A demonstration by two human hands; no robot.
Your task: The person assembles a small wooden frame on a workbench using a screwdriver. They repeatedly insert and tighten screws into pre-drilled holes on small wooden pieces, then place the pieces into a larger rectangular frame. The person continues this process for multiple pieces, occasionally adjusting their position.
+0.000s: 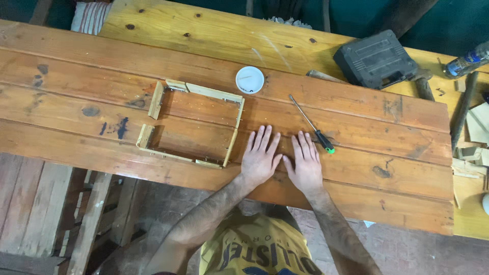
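Note:
Both of my hands lie flat, palms down, on a wide plank bench top. My left hand rests just right of a small rectangular frame of thin wooden strips, fingers spread, holding nothing. My right hand lies beside it, thumbs nearly touching. A screwdriver with a black and green handle lies just beyond the right hand's fingertips, apart from them.
A round white lid or dish sits beyond the frame. A black plastic tool case lies at the back right, with a hammer, a bottle and wood offcuts at the right edge. Planks lean below the bench at left.

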